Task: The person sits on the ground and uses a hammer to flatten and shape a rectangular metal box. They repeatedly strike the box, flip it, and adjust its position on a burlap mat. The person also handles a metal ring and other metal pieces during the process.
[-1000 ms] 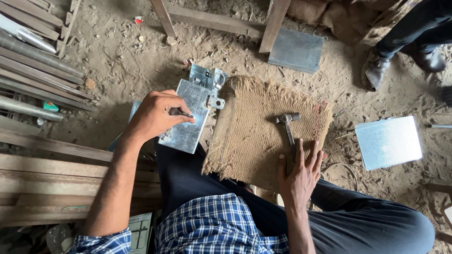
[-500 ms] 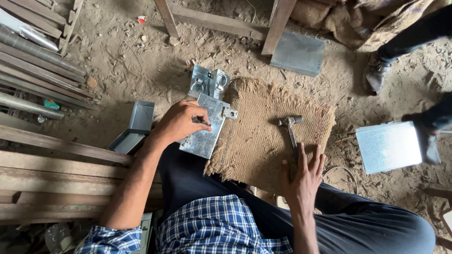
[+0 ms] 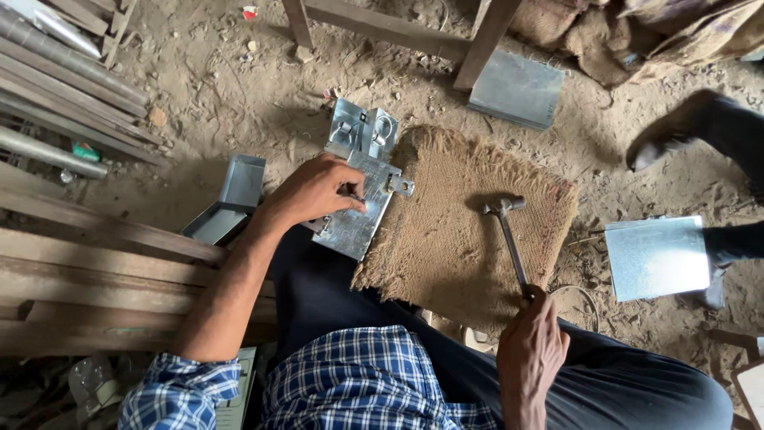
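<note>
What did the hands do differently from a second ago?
The left hand slid the metal plate from the sandy ground toward the burlap mat, so its corner now lies over the mat's edge, uncovering a grey tray. The right hand, which lay open on the hammer handle, has closed around its end. The hammer head remains on the mat, and the mat has not moved.

No packages, labels, signs or screens in view.
</note>
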